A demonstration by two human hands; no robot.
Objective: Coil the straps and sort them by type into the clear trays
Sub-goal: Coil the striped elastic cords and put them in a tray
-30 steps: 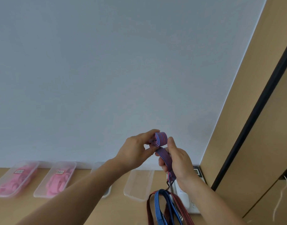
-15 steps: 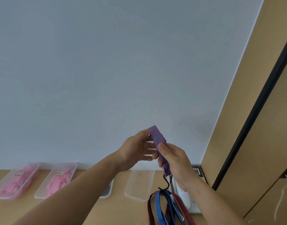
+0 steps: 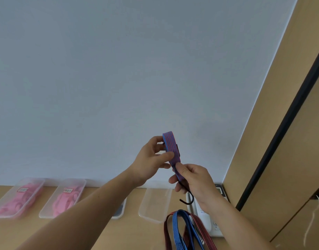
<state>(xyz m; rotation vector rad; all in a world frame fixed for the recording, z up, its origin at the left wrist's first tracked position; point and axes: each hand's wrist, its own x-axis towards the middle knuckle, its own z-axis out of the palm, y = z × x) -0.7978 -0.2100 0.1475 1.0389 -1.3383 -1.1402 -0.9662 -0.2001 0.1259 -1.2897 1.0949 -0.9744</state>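
Observation:
I hold a flat blue strap with red stripes point(image 3: 171, 147) up in front of the wall, folded into a long loop. My left hand point(image 3: 151, 159) pinches the loop's upper part between thumb and fingers. My right hand point(image 3: 193, 181) grips the strap's lower end, and a black hook point(image 3: 188, 200) hangs below that hand. On the wooden table, two clear trays point(image 3: 20, 197) point(image 3: 65, 198) at the left hold pink straps. A further clear tray point(image 3: 155, 204) lies below my hands and looks bare. Loose blue and dark red straps point(image 3: 184, 230) lie at the near right.
Another clear tray point(image 3: 120, 210) is mostly hidden behind my left forearm. A white device point(image 3: 207, 219) sits at the table's right end, against a tan wooden panel point(image 3: 272, 123). A grey-white wall point(image 3: 119, 69) rises behind the table.
One second ago the strap was rolled tightly between both hands. It has since lengthened into a long flat loop, my right hand has dropped lower, and the black hook now hangs free.

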